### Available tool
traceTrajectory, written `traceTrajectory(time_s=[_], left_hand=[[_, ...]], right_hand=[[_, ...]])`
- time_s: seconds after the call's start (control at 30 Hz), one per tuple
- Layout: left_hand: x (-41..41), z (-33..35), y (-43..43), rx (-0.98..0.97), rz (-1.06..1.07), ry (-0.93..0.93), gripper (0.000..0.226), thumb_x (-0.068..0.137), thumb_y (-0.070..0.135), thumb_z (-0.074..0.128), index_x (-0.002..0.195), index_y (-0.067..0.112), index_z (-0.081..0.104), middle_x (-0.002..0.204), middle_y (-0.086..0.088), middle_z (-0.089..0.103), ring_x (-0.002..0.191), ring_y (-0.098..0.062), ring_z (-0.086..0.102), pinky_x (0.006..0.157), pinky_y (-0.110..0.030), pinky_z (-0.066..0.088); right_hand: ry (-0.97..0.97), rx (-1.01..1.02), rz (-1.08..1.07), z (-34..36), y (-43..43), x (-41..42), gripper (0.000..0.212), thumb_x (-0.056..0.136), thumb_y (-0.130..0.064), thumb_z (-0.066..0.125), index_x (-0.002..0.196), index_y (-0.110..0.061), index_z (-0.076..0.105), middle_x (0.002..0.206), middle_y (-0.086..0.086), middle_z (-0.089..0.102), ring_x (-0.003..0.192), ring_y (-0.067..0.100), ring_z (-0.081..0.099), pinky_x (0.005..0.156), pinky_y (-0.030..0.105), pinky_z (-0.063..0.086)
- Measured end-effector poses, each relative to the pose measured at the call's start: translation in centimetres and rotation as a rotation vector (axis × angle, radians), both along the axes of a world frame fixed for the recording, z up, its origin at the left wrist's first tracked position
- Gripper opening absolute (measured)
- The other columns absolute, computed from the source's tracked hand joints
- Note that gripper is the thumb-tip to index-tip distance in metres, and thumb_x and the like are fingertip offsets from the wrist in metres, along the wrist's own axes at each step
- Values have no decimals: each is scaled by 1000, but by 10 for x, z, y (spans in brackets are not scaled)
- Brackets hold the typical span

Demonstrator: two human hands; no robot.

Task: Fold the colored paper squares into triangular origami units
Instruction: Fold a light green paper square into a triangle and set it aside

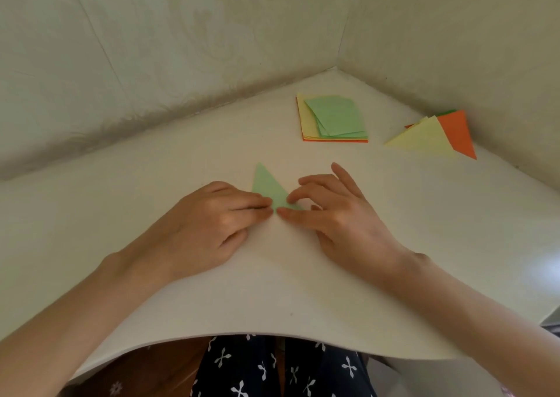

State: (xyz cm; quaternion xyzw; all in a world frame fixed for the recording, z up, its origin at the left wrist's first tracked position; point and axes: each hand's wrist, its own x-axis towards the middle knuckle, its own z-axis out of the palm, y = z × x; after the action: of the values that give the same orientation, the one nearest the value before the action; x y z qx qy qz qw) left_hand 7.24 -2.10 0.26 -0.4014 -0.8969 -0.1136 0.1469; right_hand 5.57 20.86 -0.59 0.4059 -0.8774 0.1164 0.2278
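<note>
Left hand (218, 215) and right hand (339, 215), fingers nearly flat, press one green paper triangle (268, 187) down. Beyond: one colored paper-square stack (333, 118), one folded-triangle pile (430, 136).

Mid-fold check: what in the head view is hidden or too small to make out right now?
Green triangle: near corner and crease hidden under the fingertips of the left hand and right hand, head view.
Right hand's grip: pinching or only pressing, unclear.
Stack of squares: sheet count too fine, lower sheets covered.
Folded pile: pieces overlap, count unclear.
</note>
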Motion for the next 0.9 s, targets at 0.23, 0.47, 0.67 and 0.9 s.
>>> traceTrajectory(time_s=[0.23, 0.47, 0.67, 0.9], left_hand=[[6, 0, -6, -19, 18, -37, 42, 89, 12, 36, 117, 10, 67, 116, -6, 66, 93, -20, 58, 86, -29, 41], [-1, -1, -14, 24, 34, 55, 37, 88, 10, 39, 99, 12, 74, 107, -2, 71, 88, -15, 61, 91, -33, 41], [0, 4, -13, 305, 147, 23, 31, 87, 10, 40, 84, 6, 71, 103, 0, 70, 94, -12, 59, 84, -27, 45], [-10, -7, -6, 232, 175, -295, 52, 90, 49, 33, 140, 35, 36, 142, 22, 32, 136, 6, 21, 111, -24, 18]], right_hand=[[47, 103, 121, 9, 18, -6, 38, 72, 5, 52, 97, -12, 75, 103, 4, 72, 101, 28, 63, 105, 54, 27], [-74, 25, 107, 9, 18, -4, 39, 82, -4, 39, 91, -12, 76, 104, 1, 72, 101, 23, 66, 109, 46, 23], [-206, -67, 90, 11, 16, -1, 39, 81, -11, 38, 94, -11, 74, 105, -2, 71, 106, 18, 60, 108, 48, 25], [-575, -339, -50, 24, 13, -6, 37, 86, -32, 56, 119, -19, 62, 106, -12, 64, 109, 6, 43, 94, 5, 29]])
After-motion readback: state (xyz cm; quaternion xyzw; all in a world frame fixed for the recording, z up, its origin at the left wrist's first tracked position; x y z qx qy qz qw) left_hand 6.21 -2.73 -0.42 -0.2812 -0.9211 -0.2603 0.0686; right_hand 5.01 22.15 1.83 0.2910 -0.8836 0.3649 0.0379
